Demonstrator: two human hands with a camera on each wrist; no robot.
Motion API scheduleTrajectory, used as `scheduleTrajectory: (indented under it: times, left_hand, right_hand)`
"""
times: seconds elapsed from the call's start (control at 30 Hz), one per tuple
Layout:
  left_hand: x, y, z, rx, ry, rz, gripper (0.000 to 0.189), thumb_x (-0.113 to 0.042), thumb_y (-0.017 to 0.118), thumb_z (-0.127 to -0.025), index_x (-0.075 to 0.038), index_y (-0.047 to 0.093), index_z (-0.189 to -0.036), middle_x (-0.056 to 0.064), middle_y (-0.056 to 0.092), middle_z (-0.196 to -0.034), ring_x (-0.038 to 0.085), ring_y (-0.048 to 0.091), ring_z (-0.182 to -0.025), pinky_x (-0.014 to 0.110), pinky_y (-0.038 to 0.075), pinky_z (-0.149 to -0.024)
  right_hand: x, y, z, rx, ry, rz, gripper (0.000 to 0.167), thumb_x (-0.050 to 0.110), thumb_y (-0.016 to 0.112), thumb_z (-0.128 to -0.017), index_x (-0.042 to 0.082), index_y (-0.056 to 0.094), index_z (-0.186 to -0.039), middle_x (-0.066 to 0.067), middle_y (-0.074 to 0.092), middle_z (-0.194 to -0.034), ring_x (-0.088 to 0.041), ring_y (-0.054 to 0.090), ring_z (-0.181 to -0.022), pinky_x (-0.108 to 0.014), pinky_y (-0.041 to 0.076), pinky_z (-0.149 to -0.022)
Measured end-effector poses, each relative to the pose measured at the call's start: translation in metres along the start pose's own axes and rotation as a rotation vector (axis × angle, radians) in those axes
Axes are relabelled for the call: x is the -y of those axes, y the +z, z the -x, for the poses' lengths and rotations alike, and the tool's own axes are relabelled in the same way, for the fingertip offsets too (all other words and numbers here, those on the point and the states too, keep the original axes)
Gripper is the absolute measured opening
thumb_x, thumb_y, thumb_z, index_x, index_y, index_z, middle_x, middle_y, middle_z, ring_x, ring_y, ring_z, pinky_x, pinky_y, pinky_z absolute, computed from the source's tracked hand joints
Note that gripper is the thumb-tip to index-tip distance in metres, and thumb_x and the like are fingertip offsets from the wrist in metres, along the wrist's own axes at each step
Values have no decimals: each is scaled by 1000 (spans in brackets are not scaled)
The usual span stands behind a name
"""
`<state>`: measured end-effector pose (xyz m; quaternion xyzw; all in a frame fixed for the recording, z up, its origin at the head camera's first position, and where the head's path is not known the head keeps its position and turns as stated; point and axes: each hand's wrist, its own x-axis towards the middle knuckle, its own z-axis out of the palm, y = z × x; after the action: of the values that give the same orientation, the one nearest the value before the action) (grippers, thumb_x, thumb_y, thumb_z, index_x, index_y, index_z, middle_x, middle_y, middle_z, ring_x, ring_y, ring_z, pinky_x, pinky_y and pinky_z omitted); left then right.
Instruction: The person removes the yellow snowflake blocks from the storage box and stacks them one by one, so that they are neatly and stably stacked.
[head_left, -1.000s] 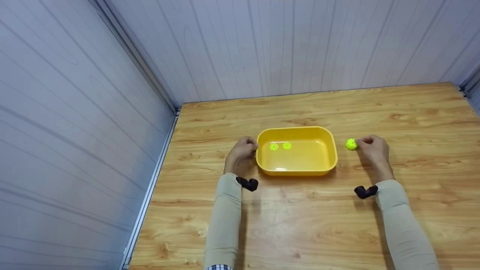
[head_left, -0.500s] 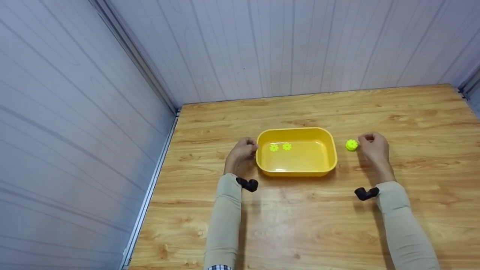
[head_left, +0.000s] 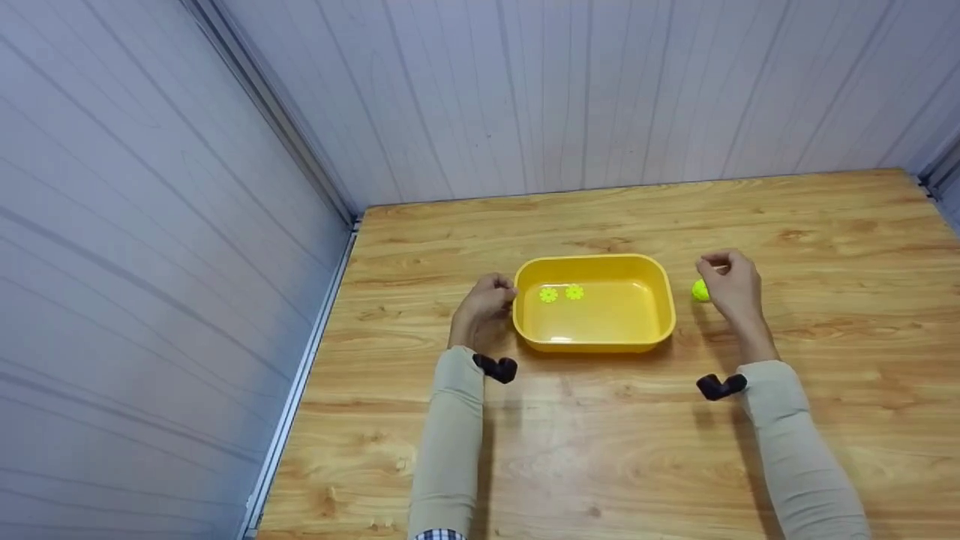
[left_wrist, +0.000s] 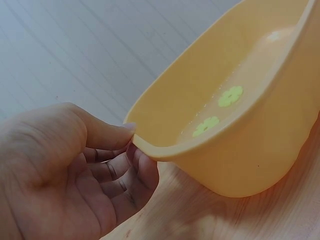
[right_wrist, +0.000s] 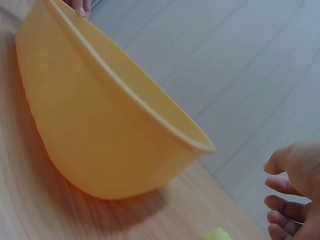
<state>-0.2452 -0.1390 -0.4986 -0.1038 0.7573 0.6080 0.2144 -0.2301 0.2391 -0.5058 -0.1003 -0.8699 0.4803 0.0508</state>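
Observation:
A yellow plastic basin point(head_left: 615, 315) stands on the wooden table. My left hand point(head_left: 482, 301) pinches its left rim between thumb and curled fingers, as the left wrist view also shows. Two flat, neon yellow-green flower-shaped pieces point(head_left: 561, 293) lie side by side on the basin floor, toward the left. Right of the basin is a small pile of like-coloured flower pieces point(head_left: 699, 291), partly hidden by my right hand point(head_left: 735, 289). In the right wrist view the right hand's fingers bend loosely, apart from the thumb, with nothing between them; the pile point(right_wrist: 218, 234) shows at the bottom edge.
The wood-grain table point(head_left: 585, 450) runs back to a pale panelled wall point(head_left: 570, 90), with another wall point(head_left: 150, 262) along the left. Black wrist mounts point(head_left: 721, 387) stick out inward from both sleeves.
My right hand has drawn back from the pile, then risen and moved left over it, covering part of it. The left hand and basin have stayed in place.

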Motion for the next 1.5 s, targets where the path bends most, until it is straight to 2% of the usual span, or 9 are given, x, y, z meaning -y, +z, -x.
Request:
scheduleTrajectory:
  times: [0.27,0.5,0.83,1.2,1.5]
  left_hand:
    - [-2,0,0,-13,-41,15,9,-8,50,-97,-5,49,-105,5,49,-95,18,51,-85,34,46,-82]
    - [-1,0,0,-11,-24,-27,6,-9,51,-97,-5,50,-101,5,50,-93,17,51,-81,34,47,-80]
    - [-2,0,2,-3,-38,14,7,-10,52,-97,-7,47,-101,4,47,-93,17,49,-81,35,44,-81]
    - [0,0,3,-15,-29,2,5,-10,53,-96,-9,48,-96,3,48,-91,16,50,-81,30,45,-75]
    - [0,0,2,-18,-19,-24,4,-9,51,-97,-6,49,-98,4,49,-91,15,50,-79,30,45,-75]
  right_hand:
    - [19,15,2,-16,-80,-20,39,33,54,-95,1,59,-116,-16,54,-116,-18,45,-95,-29,38,-81]
    - [30,31,2,36,-133,-35,36,27,56,-95,-2,58,-116,-20,53,-118,-29,45,-103,-34,36,-86]
    - [45,54,3,73,-235,-53,34,20,63,-91,-5,57,-114,-22,52,-115,-38,48,-106,-43,37,-93]
    - [53,80,9,167,-278,-54,30,18,63,-92,-3,57,-112,-22,53,-114,-39,48,-107,-44,38,-93]
    - [53,97,10,257,-280,48,31,18,64,-91,-3,58,-113,-22,53,-116,-40,49,-109,-48,40,-95]
